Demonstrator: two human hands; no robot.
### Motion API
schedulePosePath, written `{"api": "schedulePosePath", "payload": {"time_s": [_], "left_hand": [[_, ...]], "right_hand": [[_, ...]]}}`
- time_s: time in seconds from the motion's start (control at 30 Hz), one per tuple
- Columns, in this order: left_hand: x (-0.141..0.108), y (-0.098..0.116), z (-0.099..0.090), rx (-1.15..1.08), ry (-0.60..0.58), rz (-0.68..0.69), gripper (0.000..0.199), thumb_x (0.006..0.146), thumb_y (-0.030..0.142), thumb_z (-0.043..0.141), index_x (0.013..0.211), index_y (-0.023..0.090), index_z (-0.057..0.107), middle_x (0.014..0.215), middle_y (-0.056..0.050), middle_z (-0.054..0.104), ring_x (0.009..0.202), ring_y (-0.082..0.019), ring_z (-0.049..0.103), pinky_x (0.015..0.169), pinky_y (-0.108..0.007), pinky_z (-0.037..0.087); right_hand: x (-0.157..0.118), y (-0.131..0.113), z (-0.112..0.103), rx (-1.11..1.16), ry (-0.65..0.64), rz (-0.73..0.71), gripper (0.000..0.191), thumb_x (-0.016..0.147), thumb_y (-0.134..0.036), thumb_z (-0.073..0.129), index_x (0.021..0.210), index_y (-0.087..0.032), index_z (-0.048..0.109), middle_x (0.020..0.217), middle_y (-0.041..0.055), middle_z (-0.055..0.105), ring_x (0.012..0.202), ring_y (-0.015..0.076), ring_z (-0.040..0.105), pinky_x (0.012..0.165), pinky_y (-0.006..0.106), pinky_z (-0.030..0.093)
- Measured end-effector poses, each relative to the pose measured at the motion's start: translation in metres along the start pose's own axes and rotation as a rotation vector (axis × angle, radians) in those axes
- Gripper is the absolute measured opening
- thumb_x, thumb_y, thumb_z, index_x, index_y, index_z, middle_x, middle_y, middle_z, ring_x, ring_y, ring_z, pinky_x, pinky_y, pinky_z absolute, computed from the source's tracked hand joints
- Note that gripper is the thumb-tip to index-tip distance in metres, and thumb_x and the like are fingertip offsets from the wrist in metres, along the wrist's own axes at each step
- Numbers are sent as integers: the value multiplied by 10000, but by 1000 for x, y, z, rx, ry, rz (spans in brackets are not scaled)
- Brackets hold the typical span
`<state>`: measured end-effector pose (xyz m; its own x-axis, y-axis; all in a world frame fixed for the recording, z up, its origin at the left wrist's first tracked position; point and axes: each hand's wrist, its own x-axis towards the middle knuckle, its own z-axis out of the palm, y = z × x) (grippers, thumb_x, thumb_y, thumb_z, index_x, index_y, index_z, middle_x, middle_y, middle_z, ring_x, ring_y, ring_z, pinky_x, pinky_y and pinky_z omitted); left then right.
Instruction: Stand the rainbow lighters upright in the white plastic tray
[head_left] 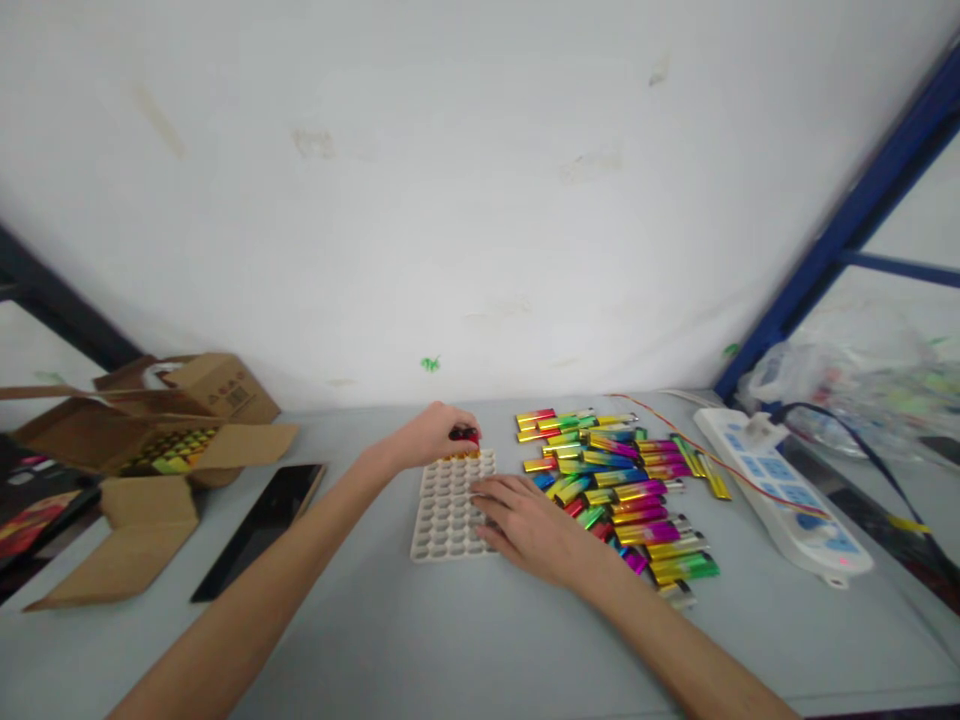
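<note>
A white tray point(450, 505) with rows of round holes lies on the grey table. At its far edge my left hand point(437, 436) is closed on a small red and gold lighter point(471, 438) with a dark top. A few gold pieces show in the far row beneath that hand. My right hand point(525, 525) rests over the tray's right side, fingers spread and bent, with nothing visible in it. Right of it lies a loose pile of shiny multicoloured lighters point(637, 490), partly behind the hand and forearm.
On the left are an open cardboard box point(214, 445) with similar pieces inside and a black flat device point(262, 530). A white power strip point(784, 495) with cables lies on the right, near plastic bags point(847, 385). A white wall stands behind the table.
</note>
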<state>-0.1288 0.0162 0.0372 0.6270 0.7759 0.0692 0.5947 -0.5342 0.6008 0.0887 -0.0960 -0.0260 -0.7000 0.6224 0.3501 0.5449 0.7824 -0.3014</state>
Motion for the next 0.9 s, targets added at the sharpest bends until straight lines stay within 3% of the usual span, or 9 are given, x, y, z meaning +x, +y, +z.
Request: {"api": "schedulePosePath", "payload": {"time_s": [0.2,0.33,0.4,0.53,0.67,0.77,0.9], "left_hand": [[5,4,-3,44,21,25,140,715,296,784,834,223,785,701,-5,753,630,-173,654,625,-243,453],[19,20,-1,89,96,66,426,747,390,829,1133,224,760,1077,-92,796,949,-253,710,855,-315,504],[32,30,8,117,104,94,363,835,383,763,1155,214,749,1160,-112,776,1035,-268,694,941,-350,485],[61,42,43,177,24,121,159,896,265,676,991,180,771,993,-115,785,937,-263,704,896,-349,488],[82,35,73,247,-8,97,79,866,204,687,827,150,731,850,-130,749,811,-271,684,787,-348,490],[87,26,81,280,0,86,62,870,198,688,892,145,712,934,-146,746,860,-278,682,791,-345,494],[85,23,79,307,-26,62,105,888,200,670,979,152,691,957,-119,751,875,-260,691,789,-323,504]], "right_hand": [[1,1,2,-4,-1,9,302,1045,-329,593,1300,-174,639,1363,114,676,1319,244,574,1150,442,461],[1,0,2,-30,15,7,311,1057,-353,570,1310,-182,631,1362,107,681,1313,251,576,1178,481,422],[1,0,2,-42,14,14,304,1069,-360,543,1300,-186,638,1374,104,678,1314,256,575,1199,512,390],[0,2,5,-39,12,17,330,1087,-381,495,1309,-190,646,1392,102,674,1314,264,575,1196,514,389],[0,5,8,-35,17,-1,342,1088,-370,495,1321,-169,645,1400,106,669,1331,260,564,1190,488,398],[0,5,8,-46,16,-11,349,1085,-371,506,1320,-151,642,1390,111,672,1330,260,562,1187,480,401],[1,3,7,-71,13,-13,351,1087,-378,499,1302,-148,654,1393,116,667,1322,271,566,1168,475,419]]}}
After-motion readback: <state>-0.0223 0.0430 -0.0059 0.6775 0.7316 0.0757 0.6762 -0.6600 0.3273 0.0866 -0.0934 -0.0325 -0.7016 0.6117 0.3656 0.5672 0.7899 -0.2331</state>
